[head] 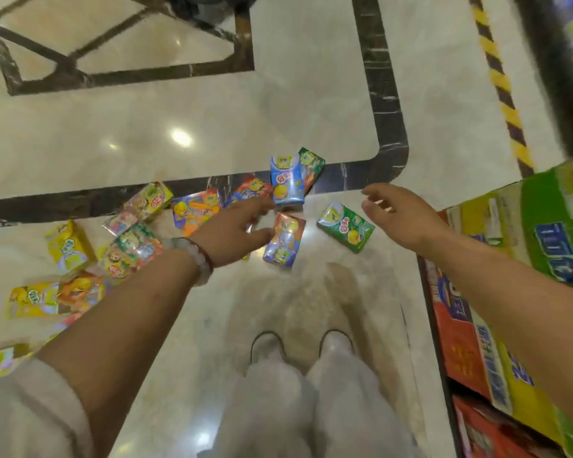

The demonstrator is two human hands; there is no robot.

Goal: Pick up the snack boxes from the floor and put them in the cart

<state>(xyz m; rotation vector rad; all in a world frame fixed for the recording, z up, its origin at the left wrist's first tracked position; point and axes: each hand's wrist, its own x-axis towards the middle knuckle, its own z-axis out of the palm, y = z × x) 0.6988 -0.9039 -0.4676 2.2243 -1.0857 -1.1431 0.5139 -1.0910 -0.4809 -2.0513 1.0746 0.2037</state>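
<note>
Several colourful snack boxes lie scattered on the marble floor. A blue box (pixel 287 182) stands beside a dark green one (pixel 311 166). Just in front lie an orange-purple box (pixel 284 240) and a green box (pixel 345 227). Yellow boxes (pixel 68 246) lie at the left. My left hand (pixel 235 231), with a bead bracelet at the wrist, reaches over the boxes, fingers spread, its tips near the orange-purple box. My right hand (pixel 399 214) hovers open above the floor right of the green box, holding nothing. No cart is in view.
Stacked cartons of goods (pixel 497 325) fill a low display at the right edge. My two shoes (pixel 300 345) stand on the floor below the boxes. A yellow-black striped tape (pixel 503 90) runs along the floor at upper right.
</note>
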